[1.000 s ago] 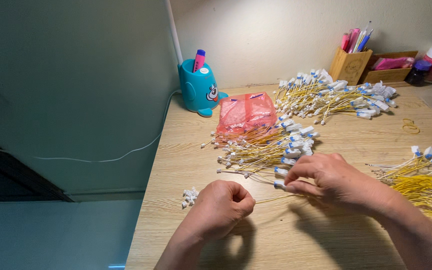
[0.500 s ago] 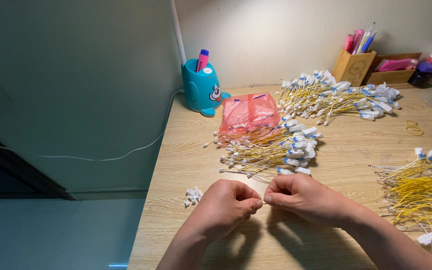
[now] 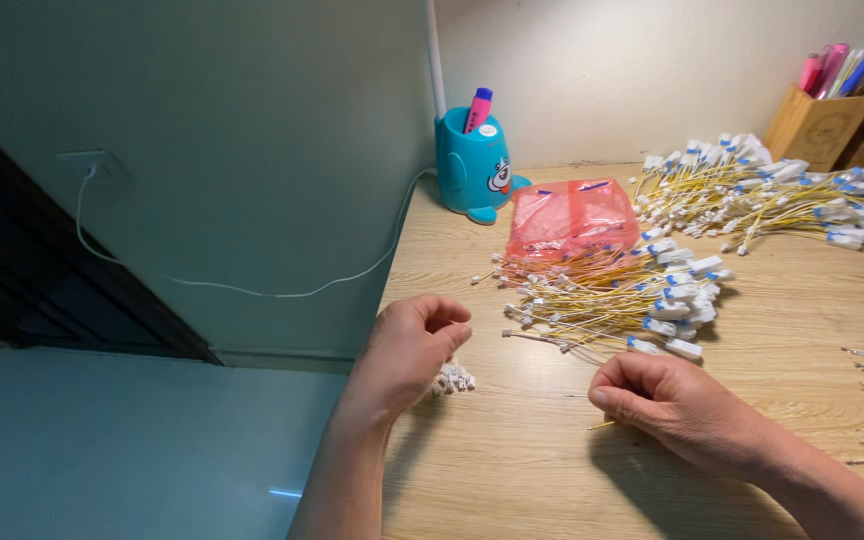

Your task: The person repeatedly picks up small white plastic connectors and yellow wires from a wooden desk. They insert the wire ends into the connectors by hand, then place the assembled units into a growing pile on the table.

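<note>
Connectors (image 3: 452, 379) half hidden under left hand (image 3: 407, 350)

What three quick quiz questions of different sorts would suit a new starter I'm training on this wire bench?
1. True or false: the left hand is above the small white connectors.
2. The right hand pinches: A) a yellow wire B) a pen C) the bag.
3. What lies just behind the nearest wire pile?

Key: 1 true. 2 A. 3 a pink plastic bag.
</note>
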